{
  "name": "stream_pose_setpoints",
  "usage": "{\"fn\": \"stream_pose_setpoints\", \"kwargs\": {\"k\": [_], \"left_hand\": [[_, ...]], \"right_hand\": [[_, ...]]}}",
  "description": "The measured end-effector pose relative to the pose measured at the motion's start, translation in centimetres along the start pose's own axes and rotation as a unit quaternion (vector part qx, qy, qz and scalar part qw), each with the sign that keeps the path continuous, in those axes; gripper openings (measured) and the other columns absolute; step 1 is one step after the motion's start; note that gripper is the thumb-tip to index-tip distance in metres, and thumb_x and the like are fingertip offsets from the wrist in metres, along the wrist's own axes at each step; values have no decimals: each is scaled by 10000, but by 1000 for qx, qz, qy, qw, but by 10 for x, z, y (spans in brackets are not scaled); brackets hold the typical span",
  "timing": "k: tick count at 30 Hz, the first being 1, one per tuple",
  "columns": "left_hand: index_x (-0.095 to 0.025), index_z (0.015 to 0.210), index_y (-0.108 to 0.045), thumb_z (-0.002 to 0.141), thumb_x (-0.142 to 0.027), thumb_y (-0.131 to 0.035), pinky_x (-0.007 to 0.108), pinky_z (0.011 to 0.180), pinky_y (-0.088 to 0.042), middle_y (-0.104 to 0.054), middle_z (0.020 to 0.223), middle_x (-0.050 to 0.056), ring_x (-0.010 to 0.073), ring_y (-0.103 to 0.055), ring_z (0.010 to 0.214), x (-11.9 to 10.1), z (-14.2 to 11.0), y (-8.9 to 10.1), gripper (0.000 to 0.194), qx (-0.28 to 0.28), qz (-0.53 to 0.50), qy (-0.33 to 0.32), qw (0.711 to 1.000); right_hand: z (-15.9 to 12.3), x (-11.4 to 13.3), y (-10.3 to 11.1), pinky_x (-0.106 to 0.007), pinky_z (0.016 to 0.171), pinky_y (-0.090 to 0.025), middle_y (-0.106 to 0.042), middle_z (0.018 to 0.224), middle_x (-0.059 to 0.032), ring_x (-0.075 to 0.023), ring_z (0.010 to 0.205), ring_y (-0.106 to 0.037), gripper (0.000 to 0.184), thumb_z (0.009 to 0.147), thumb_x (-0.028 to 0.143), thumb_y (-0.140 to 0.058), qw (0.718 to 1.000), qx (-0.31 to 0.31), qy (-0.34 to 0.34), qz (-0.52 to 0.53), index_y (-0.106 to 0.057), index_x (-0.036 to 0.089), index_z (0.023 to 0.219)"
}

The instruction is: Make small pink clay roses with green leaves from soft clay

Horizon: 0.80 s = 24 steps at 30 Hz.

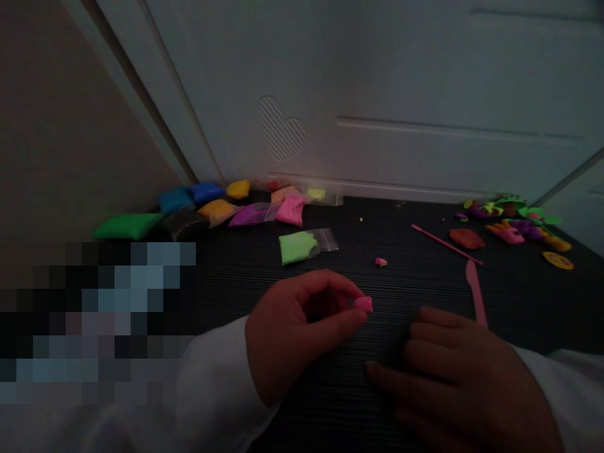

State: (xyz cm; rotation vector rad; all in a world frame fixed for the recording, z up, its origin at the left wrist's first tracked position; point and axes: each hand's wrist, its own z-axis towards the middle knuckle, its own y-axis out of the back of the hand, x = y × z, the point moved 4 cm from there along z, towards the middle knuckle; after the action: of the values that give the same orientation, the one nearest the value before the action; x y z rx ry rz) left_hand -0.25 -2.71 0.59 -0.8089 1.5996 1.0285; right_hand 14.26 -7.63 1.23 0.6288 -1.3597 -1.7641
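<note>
My left hand (306, 327) is closed in a pinch, with a small lump of pink modelling clay (363, 304) between thumb and forefinger, just above the dark table. My right hand (457, 377) is low on the right, back upward. One of its fingers points left while the others bend, and I see nothing held in it. A small pink piece of clay with a bit of green (380, 262) lies just beyond my left fingertips. Past my right hand, a pink plastic modelling knife (475, 292) lies with its handle end partly hidden behind the hand.
A bag of light green clay (296, 246) lies beyond my left hand. Several coloured clay packs (255, 214) line the back left. A thin pink stick (446, 243), a reddish-brown clay piece (466, 238) and colourful clay figures (519, 223) lie right. A white panel (401, 75) rises behind.
</note>
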Motion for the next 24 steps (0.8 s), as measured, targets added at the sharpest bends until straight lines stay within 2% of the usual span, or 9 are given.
{"fn": "stream_pose_setpoints", "kwargs": {"k": [4, 7, 9, 12, 15, 19, 24], "left_hand": [[-219, 816, -577, 679, -344, -575, 170, 518, -356, -537, 655, -39, 67, -477, 596, 0, 0, 0, 185, 6, 17, -1, 1000], [-217, 827, -581, 693, -351, -554, 187, 520, -366, -543, 653, -34, 78, -484, 592, -3, 0, 1, 192, 0, 78, -21, 997], [-207, 798, -593, 697, -336, -548, 205, 538, -374, -552, 659, -26, 88, -489, 601, -7, 1, 2, 170, -14, 147, -55, 988], [-191, 760, -604, 697, -267, -551, 236, 644, -392, -571, 719, -11, 110, -502, 699, -14, 0, 1, 112, -34, 241, -138, 960], [-189, 777, -610, 711, -225, -535, 264, 739, -380, -571, 784, 1, 124, -487, 792, -15, 0, -1, 106, -26, 297, -198, 934], [-196, 795, -622, 731, -244, -517, 281, 758, -369, -568, 814, 10, 132, -462, 814, -11, 1, -2, 132, -14, 340, -217, 915], [-207, 801, -634, 739, -278, -507, 305, 754, -365, -568, 818, 16, 148, -447, 817, -7, 4, -2, 158, -6, 365, -205, 908]], "right_hand": [[-1, -3, 1, -302, 552, -292, -541, 618, -7, -126, 571, -457, 247, 744, 295, -471, 999, -18, -43, -6, -567, 201, 952], [-2, 2, 3, -313, 571, -311, -537, 574, 3, -124, 544, -456, 225, 772, 311, -438, 1000, -27, -8, 11, -583, 210, 912], [-2, 4, 2, -311, 581, -319, -539, 566, 7, -122, 544, -461, 220, 779, 323, -438, 1000, -12, 13, 13, -584, 221, 908], [-2, 0, 2, -300, 567, -308, -549, 611, -3, -124, 574, -469, 236, 761, 321, -463, 1000, 3, -22, 0, -568, 209, 940], [-3, -3, 1, -297, 564, -300, -549, 628, -2, -123, 578, -470, 245, 755, 306, -466, 999, -2, -40, -5, -558, 209, 960], [-4, 3, 0, -306, 590, -312, -545, 580, 17, -114, 546, -466, 213, 765, 288, -452, 1000, -7, 9, 6, -566, 236, 938], [-1, -2, 1, -298, 562, -305, -555, 614, 4, -126, 568, -469, 233, 736, 268, -484, 998, -10, -57, -11, -558, 205, 948]]}}
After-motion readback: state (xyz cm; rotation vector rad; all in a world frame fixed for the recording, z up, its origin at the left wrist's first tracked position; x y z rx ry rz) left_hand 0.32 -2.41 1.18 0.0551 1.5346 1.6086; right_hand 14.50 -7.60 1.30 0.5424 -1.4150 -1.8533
